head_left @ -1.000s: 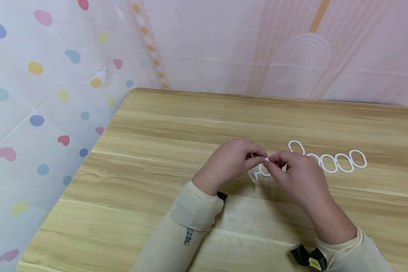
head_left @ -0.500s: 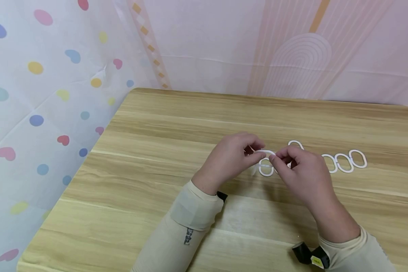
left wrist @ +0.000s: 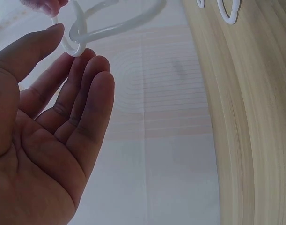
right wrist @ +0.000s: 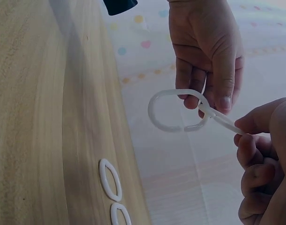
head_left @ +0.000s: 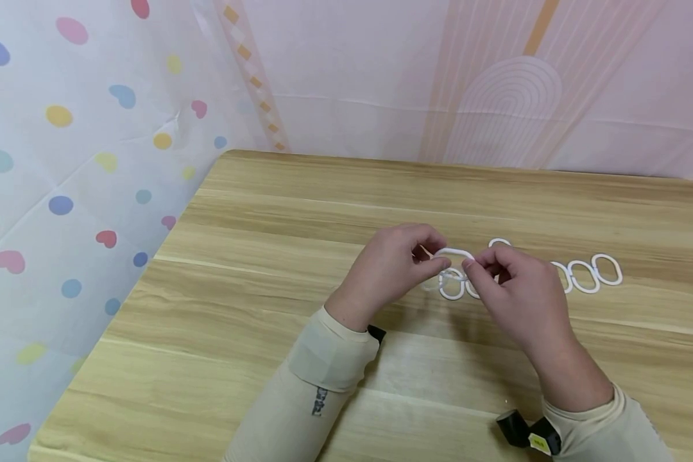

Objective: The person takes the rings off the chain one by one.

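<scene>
Above the table, a white plastic oval chain link spans the gap between both hands. My right hand pinches its right end between thumb and index finger. At the other end, the thumb and fingertips of my left hand pinch it. In the right wrist view a second white link is threaded through the held one and hangs from it, with a small split in its side. The left wrist view shows the held link at my left fingertips, the left palm turned up to the camera.
Several white links lie in a row on the wooden table, partly hidden behind my right hand. Another link lies a little behind the row. A dotted cloth and a pink patterned cloth hang along the table's left and far edges.
The hands were close together with fingertips meeting; the right hand has drawn right, so the held link now shows between them, slightly higher. The second link dangles beneath. The table links have stayed put.
</scene>
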`<state>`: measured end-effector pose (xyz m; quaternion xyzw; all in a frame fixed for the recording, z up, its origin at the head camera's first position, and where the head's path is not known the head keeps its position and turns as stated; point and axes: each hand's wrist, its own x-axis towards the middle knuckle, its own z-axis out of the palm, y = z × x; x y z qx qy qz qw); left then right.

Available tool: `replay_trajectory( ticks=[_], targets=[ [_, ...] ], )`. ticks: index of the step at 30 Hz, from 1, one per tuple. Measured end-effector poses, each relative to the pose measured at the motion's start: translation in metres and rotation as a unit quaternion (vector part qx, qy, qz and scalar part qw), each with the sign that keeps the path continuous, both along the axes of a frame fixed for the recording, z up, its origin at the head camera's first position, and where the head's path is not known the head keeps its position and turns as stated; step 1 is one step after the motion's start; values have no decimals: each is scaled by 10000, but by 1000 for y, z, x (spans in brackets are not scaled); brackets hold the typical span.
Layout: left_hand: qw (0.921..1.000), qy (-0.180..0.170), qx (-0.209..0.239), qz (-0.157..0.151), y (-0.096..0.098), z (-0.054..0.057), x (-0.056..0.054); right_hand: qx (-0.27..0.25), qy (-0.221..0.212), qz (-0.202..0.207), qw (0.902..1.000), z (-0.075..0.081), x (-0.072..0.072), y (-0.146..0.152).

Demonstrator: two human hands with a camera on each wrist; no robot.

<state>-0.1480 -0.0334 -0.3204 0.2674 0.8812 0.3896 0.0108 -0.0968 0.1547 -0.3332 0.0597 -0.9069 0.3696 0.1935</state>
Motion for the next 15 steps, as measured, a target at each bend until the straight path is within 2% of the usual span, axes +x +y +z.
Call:
replay_trajectory(
  ticks=[3,9,15],
  targets=[
    [10000,-14,23,27,0,0,0,-242,221,-59,9994,-1,0,0],
    [9998,-64,169,72,-1,1,1,-721,931,-83,9930,-3,-1,-1],
    [9995,-170,259,88,0,2,1,-921,1074,-137,9898,-3,-1,-2]
  ],
)
